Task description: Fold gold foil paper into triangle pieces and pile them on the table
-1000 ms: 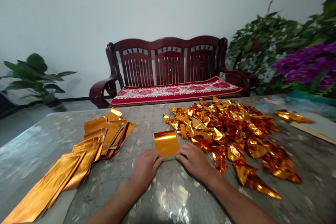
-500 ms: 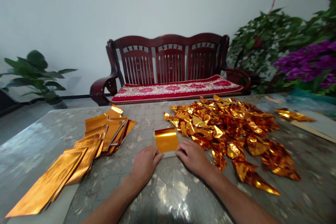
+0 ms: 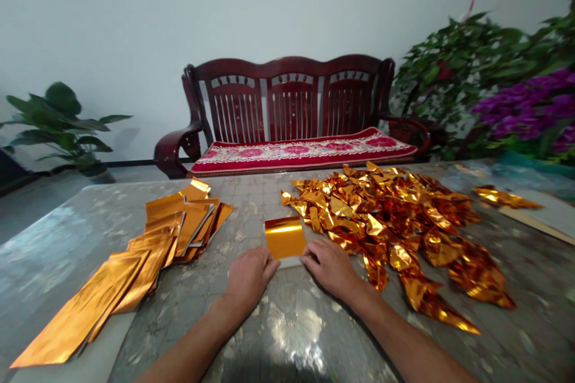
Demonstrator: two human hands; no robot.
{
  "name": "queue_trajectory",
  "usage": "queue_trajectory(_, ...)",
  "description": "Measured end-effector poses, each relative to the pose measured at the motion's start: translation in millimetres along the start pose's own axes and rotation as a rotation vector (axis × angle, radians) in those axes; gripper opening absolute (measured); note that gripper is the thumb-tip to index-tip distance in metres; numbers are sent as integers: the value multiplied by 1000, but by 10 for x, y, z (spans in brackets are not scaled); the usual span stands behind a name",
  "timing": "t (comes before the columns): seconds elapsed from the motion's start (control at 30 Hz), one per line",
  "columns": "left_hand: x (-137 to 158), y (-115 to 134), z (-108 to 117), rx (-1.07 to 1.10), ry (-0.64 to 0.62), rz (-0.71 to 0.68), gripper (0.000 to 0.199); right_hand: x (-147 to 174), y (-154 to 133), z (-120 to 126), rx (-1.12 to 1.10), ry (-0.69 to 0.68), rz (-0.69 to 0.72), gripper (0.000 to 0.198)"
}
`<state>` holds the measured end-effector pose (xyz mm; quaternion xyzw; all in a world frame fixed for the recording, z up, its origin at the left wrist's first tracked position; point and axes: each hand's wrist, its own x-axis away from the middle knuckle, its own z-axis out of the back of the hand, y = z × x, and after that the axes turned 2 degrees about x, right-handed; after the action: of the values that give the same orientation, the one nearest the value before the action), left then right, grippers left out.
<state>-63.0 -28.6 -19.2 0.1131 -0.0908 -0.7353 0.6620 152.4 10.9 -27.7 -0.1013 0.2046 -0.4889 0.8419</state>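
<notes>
A gold foil paper sheet (image 3: 286, 238) lies on the table in front of me, with a pale strip along its near edge. My left hand (image 3: 251, 272) grips the near left corner between thumb and curled fingers. At the near right corner, my right hand (image 3: 329, 266) pinches the same edge. To the left lies a fanned stack of flat gold foil sheets (image 3: 155, 245). On the right spreads a heap of folded gold foil pieces (image 3: 386, 209), its closest pieces just beyond my right hand.
The table (image 3: 215, 335) has a clear, patterned cover. A wooden bench (image 3: 291, 108) with a red cushion (image 3: 296, 154) stands behind it. Potted plants (image 3: 67, 125) are at the left; purple flowers (image 3: 530, 105) and a white board (image 3: 539, 215) are at the right.
Almost nothing differs. Both hands stay at the sheet's near corners, and the view has shifted very slightly.
</notes>
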Motion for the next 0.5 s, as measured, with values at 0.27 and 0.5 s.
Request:
queue_trajectory(0.27,16,3,16,-15,-12,-2,28,-4,10,40,41,-50,43,10)
queue_trajectory(0.5,46,-54,-29,83,45,-57,25,7,51,23,-15,-13,79,9)
